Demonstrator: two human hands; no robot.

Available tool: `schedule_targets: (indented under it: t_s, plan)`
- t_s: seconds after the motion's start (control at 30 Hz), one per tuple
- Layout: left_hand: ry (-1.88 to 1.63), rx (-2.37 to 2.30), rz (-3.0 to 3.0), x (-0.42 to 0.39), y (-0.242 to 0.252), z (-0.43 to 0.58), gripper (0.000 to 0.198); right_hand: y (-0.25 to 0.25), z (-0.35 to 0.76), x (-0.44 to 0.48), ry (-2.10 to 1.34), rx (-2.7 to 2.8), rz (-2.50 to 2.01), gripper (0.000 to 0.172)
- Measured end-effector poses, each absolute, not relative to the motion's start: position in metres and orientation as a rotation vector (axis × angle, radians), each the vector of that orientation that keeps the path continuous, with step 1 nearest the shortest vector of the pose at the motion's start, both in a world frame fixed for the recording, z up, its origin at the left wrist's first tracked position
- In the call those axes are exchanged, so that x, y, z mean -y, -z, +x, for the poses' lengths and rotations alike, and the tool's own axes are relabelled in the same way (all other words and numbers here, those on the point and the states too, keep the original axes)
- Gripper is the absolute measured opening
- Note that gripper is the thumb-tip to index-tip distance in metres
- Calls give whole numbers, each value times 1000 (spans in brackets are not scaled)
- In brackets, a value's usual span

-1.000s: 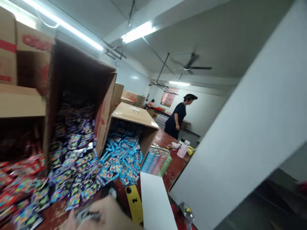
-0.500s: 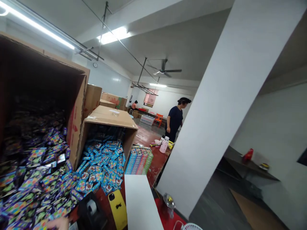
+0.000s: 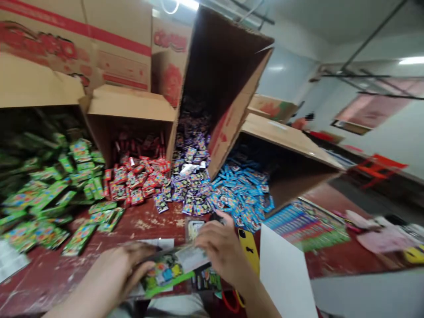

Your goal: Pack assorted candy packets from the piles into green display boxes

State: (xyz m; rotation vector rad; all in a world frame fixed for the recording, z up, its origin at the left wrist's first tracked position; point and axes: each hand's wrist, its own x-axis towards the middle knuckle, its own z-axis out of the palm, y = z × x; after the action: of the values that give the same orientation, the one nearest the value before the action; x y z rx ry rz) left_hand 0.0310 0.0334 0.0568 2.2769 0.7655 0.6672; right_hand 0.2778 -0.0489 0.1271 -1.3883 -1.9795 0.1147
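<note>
Close to me at the table's front edge, both hands grip a clear plastic bag with a green strip and colourful printed packets showing through it. My left hand is closed on its left end, thumb on top. Fingers bent, my right hand holds the opposite end. Under and beside that hand lie dark printed packets, partly hidden. A dark object behind the right fingers, seen earlier as a tape dispenser, is mostly covered. Just right of the hand lies a yellow phone.
Tipped cartons spill green packets, red packets, purple packets and blue packets onto the red table. At right stand a white board and rows of coloured boxes. A person sits far back.
My view has swung left and down, from the room and pillar to the table. Both hands are now in view with the plastic bag; earlier only part of one hand showed.
</note>
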Motion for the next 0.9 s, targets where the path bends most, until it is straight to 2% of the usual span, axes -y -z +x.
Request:
schedule_targets:
  t_s: [0.07, 0.1, 0.13, 0.2, 0.23, 0.37, 0.5, 0.6, 0.77, 0.9]
  plan:
    - [-635, -716, 2289, -31, -66, 50, 22, -125, 258, 48, -142, 1986, -1378, 21]
    - [-647, -729, 2265, -30, -69, 58, 23, -121, 250, 49, -137, 1888, -1435, 15]
    - [-688, -765, 2225, -29, -71, 63, 25, -117, 246, 50, -129, 1736, -1515, 17]
    - [-797, -861, 2126, -27, -71, 67, 27, -105, 245, 52, -188, 1407, -1627, 41]
    - [-845, -902, 2079, -27, -69, 66, 27, -99, 248, 51, -302, 1300, -1633, 46]
    - [-854, -939, 1875, -25, -57, 64, 28, -77, 255, 41, -884, 1062, -1451, 22]
    - [-760, -848, 1510, -27, -52, 79, 28, -73, 252, 27, -868, 1010, -1426, 21]
    - [-786, -815, 1293, -34, -58, 91, 31, -75, 244, 22, -860, 1027, -1474, 25]
    - [-862, -870, 1133, -50, -68, 92, 39, -49, 209, 35, -1035, 919, -1529, 44]
    - [-839, -947, 1129, -58, -82, 82, 50, -15, 176, 61, -1285, 885, -1474, 41]
